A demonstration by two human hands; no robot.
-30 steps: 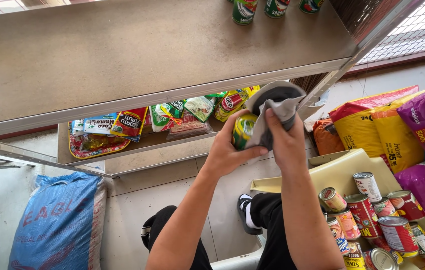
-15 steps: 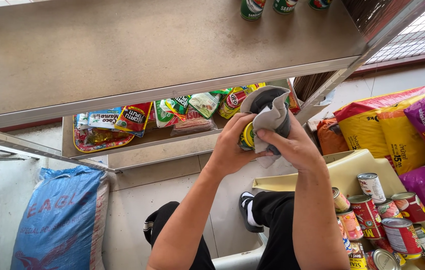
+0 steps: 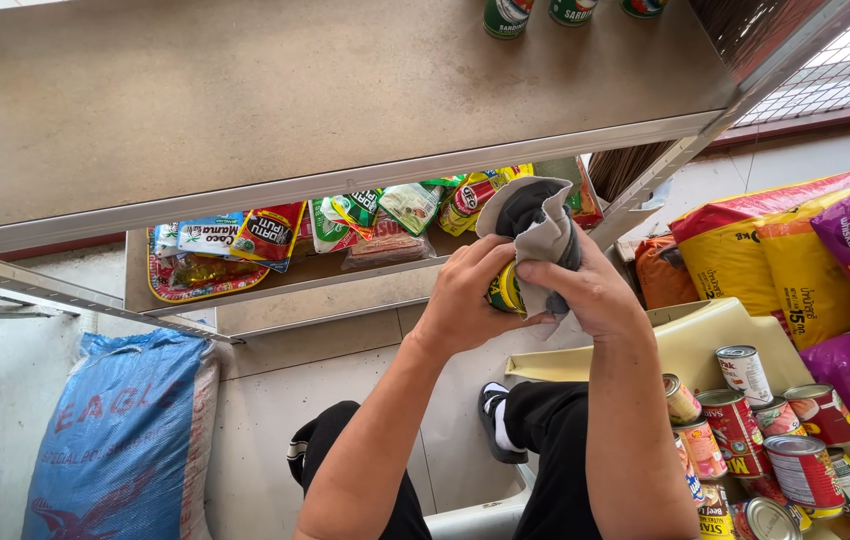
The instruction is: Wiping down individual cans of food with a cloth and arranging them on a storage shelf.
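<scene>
Can (image 3: 506, 288) with the green and yellow label was up in both hands, held in front of the metal shelf unit (image 3: 345, 90), just below the edge of the top shelf. Left hand (image 3: 465, 298) was clenched around the side of the can, fingers wrapped over it. Right hand (image 3: 590, 290) was gripping a grey cloth (image 3: 537, 232) and pressing it against the can's other side, the cloth bunched up and sticking out above both hands so most of the can was hidden. Behind the hands, the lower shelf (image 3: 275, 285) had a row of snack packets (image 3: 265, 232) and sachets lying on it. Three green cans (image 3: 507, 14) sat at the back edge of the top shelf. Off to the right there was a cream plastic crate (image 3: 705, 340) with a bunch of red-labelled tins (image 3: 735, 430) piled in it, and behind that some big red, yellow and purple feed bags (image 3: 795, 270). On the floor to the left leaned a blue woven sack (image 3: 120, 430). Person's black trousers (image 3: 545, 440) and one shoe were visible below.
</scene>
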